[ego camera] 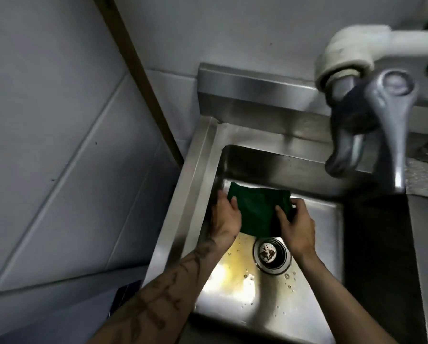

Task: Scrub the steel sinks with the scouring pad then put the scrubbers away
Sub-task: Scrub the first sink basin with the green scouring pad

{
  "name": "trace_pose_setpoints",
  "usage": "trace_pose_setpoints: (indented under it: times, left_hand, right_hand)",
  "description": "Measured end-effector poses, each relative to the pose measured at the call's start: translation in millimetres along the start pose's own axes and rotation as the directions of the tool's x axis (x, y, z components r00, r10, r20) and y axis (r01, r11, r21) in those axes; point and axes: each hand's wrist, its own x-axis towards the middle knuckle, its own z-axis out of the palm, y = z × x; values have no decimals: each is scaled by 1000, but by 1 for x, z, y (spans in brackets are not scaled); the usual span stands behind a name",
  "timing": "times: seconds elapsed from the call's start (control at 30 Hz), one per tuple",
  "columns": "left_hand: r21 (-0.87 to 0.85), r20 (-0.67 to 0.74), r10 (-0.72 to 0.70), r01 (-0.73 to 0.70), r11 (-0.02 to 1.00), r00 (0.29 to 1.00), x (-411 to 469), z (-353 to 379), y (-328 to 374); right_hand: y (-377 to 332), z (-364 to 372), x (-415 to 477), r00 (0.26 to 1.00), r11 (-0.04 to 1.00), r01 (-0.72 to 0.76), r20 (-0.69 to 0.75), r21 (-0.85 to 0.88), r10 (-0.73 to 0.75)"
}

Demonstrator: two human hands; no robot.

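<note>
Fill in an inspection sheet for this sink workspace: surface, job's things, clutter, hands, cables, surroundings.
Surface: steel sink, wet, with a yellowish film beside the drain strainer.
Job's things: green scouring pad, held inside the basin between both hands.
Clutter: dark debris in the strainer.
Hands: left hand grips the pad's left edge; right hand grips its right edge.
Cables: nothing seen.
Surroundings: blurred metal tap on a white pipe above; pale tiled wall at left.

Grey tiled wall (59, 125), white pipe (352, 48)
</note>
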Motion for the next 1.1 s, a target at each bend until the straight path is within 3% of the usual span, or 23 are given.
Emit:
trace_pose_setpoints:
  times: [0.23, 0.3, 0.37, 0.47, 0.57, 0.63, 0.8, 0.93, 1.1]
  left_hand:
    - [11, -15, -24, 24, 1000, 1000, 32, 10, -4]
    - [38, 35, 52, -53, 998, 998, 19, 0, 1]
    - [83, 95, 220, -228, 970, 971, 0, -18, 8]
    - [238, 182, 531, -561, 793, 827, -28, -50, 14]
    - [530, 264, 724, -723, 443, 637, -22, -75, 7]
    - [688, 268, 731, -656, 311, 628, -7, -91, 3]
    - [794, 243, 696, -551, 256, 675, 15, -101, -2]
    - [822, 169, 701, -491, 288, 693, 20, -100, -5]
    - [820, 149, 688, -478, 315, 710, 22, -98, -3]
  right_hand:
    - [16, 30, 40, 997, 994, -31, 65, -102, 38]
    - [18, 33, 41, 999, 974, -39, 19, -221, 44]
    - [15, 38, 37, 999, 960, 34, 5, -279, -34]
    - [11, 56, 29, 977, 908, 208, 110, -362, -180]
    - [10, 80, 25, 946, 850, 316, 211, -422, -247]
    - [9, 94, 25, 928, 809, 366, 251, -459, -277]
    - [25, 114, 41, 899, 719, 435, 304, -542, -315]
    - [39, 125, 57, 883, 670, 461, 380, -583, -277]
    - [40, 153, 55, 914, 661, 404, 310, -632, -263]
